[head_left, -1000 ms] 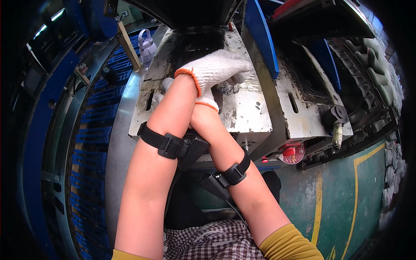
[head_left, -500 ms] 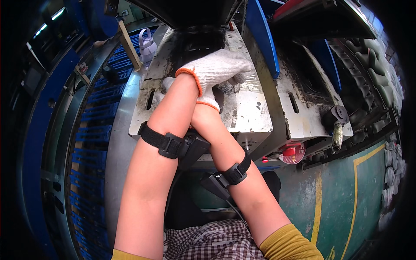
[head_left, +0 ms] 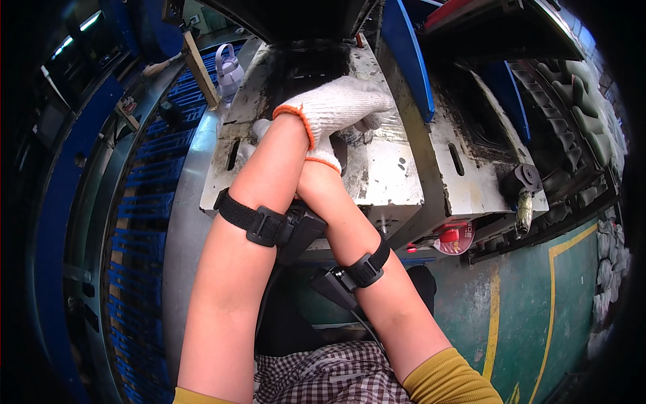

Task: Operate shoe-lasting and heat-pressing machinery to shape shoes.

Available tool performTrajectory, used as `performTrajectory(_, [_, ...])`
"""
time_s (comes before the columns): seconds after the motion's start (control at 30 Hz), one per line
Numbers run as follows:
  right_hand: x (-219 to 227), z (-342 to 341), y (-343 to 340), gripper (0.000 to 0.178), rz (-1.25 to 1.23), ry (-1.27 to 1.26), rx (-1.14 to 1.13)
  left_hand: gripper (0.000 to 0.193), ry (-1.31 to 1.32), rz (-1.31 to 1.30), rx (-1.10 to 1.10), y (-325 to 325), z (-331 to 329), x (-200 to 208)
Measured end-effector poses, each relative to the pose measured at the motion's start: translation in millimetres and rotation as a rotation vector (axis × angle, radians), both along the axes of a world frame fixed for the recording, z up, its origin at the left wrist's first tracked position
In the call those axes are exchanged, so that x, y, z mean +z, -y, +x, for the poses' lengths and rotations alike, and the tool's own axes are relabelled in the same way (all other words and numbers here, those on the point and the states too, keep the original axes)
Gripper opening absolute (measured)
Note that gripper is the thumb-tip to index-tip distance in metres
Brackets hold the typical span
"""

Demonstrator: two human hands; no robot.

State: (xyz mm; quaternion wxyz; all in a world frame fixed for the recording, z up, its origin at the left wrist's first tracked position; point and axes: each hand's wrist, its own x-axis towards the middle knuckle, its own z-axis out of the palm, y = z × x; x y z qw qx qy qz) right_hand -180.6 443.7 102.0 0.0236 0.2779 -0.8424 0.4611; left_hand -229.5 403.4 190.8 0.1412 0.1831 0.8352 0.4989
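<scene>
White metal worktop (head_left: 397, 178) sits right in front of the person, under both hands; roughly rectangular, paint chipped & scuffed, w/ a black grimy patch (head_left: 296, 71) toward the far edge and a narrow round-ended slot (head_left: 233, 155) by the L edge. L hand (head_left: 336, 108) crosses over R hand (head_left: 324, 151) abt mid-worktop, L fingers pointing to the R edge; R hand mostly hidden, a bit of its glove poking out to the L. Can't tell from here if either is clenched or grasping anything. Gloves (head_left: 313, 118) = ribbed white knit w/ orange cuffs. Black fabric straps (head_left: 237, 213) w/ buckles round both forearms (head_left: 229, 303). Lilac bottle (head_left: 229, 74), smooth, rounded, loop handle, stands just off the L edge nr the far-L corner. Flat blue panel (head_left: 410, 67) beyond the R edge, far end. Mustard sleeves (head_left: 451, 377), checked cloth (head_left: 323, 377) below the near edge.
</scene>
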Motion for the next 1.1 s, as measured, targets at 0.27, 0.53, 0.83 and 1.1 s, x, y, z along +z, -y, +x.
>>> performTrajectory(0.27, [-5,-1,4,0.073,-0.035,0.006,0.036,0.048,-0.004,-0.003,0.024,6,1,-4])
performTrajectory(0.53, [9,-3,-6,0.076,0.059,0.092,0.019,0.044,-0.016,-0.012,0.002,-5,-4,-1])
performTrajectory(0.83, [6,-1,1,0.077,0.076,0.047,-0.018,0.045,-0.004,-0.030,0.014,-1,-2,-2])
performTrajectory(1.1, [0,-1,-2,0.077,-0.006,0.008,0.017,0.045,-0.035,-0.028,-0.009,0,-2,-2])
